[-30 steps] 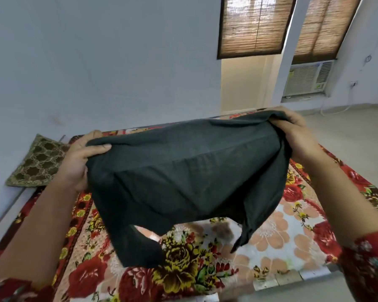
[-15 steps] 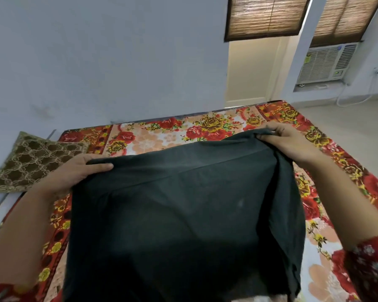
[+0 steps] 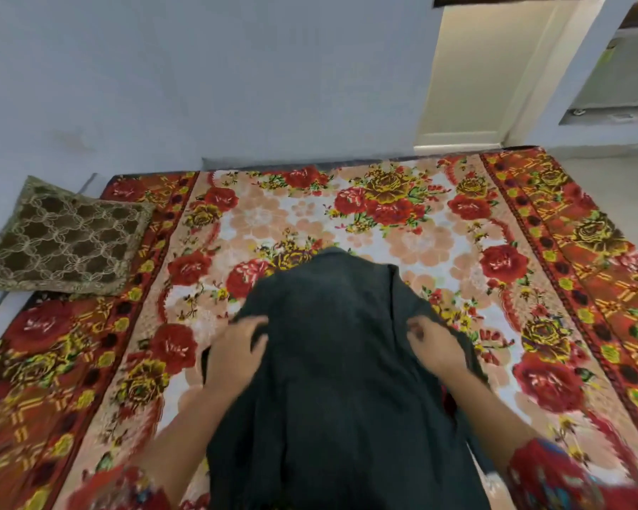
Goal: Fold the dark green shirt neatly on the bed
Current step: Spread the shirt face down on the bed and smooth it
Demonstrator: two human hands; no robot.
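Observation:
The dark green shirt [image 3: 336,369] lies in a long strip down the middle of the bed [image 3: 439,230], running from mid-bed to the near edge. My left hand [image 3: 236,355] rests on the shirt's left edge, fingers apart and pressed on the cloth. My right hand [image 3: 433,347] is on the right edge with its fingers curled into the fabric. The picture is motion-blurred, so the exact grip of either hand is unclear. Both forearms reach in from the bottom.
The bed wears a red, orange and white floral cover. A brown patterned cushion [image 3: 59,237] sits at its left edge by the pale wall. A doorway [image 3: 468,75] and an air-conditioner unit [image 3: 619,79] are at the back right.
The shirt, held up and spread wide between my hands, has come down onto the bed. My hands have moved closer together and lower, and my view has tilted downward.

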